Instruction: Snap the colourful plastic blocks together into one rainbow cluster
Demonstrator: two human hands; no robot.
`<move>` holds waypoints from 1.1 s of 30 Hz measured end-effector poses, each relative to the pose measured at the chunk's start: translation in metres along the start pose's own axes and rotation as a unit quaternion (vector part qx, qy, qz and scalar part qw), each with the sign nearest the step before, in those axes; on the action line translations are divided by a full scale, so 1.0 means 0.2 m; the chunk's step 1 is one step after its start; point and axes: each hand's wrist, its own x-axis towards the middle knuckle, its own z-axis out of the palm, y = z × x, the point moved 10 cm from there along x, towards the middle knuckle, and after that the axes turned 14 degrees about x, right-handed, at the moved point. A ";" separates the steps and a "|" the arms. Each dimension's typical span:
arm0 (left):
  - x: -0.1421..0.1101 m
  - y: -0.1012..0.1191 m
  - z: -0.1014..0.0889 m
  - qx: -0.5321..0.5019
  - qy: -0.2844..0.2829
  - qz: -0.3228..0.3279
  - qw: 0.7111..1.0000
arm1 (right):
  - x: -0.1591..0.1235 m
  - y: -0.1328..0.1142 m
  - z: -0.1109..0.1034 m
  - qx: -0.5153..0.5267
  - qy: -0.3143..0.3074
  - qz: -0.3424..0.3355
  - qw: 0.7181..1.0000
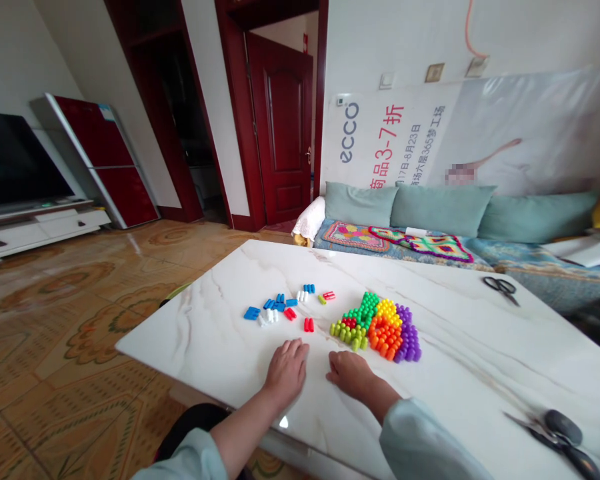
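My left hand (286,369) lies flat on the white marble table (215,347), fingers stretched out, holding nothing. My right hand (350,373) rests palm down beside it, fingers together and extended, also empty. Just beyond my right hand sits a joined cluster of colourful plastic bead pieces (380,327) in green, yellow, orange, purple and lime. Loose blue, white and red pieces (280,308) are scattered ahead of my left hand. A red pair (309,325) lies nearest my fingertips.
Black scissors (501,287) lie at the table's far right; another pair (555,433) lies at the near right edge. A sofa (430,227) with cushions stands behind the table. Tiled floor, a TV stand and a red door are to the left.
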 end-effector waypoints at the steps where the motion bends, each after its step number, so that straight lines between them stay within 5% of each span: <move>1: 0.01 0.00 0.00 0.003 -0.005 0.008 1.000 | -0.02 -0.01 -0.01 -0.001 -0.008 -0.002 1.000; 8: 0.22 -0.13 -0.02 0.002 0.055 -0.064 0.996 | -0.14 -0.05 -0.17 0.059 0.008 0.003 0.998; 13: 0.35 -0.11 0.07 -0.013 0.035 -0.047 0.998 | -0.18 -0.06 -0.45 0.134 0.170 0.023 0.976; 19: 0.33 0.04 0.02 -0.079 0.059 0.039 0.994 | -0.29 0.17 -0.73 0.239 0.351 0.076 0.902; 25: 0.55 0.03 -0.01 -0.087 0.075 0.025 0.993 | -0.37 0.27 -0.79 0.295 0.387 0.085 0.869; 30: 0.92 0.02 0.14 -0.021 -0.017 -0.007 1.000 | -0.36 0.23 -0.78 0.303 0.389 0.063 0.868; 33: 1.04 0.04 0.23 -0.027 -0.047 0.006 0.999 | -0.35 0.26 -0.77 0.301 0.378 0.066 0.873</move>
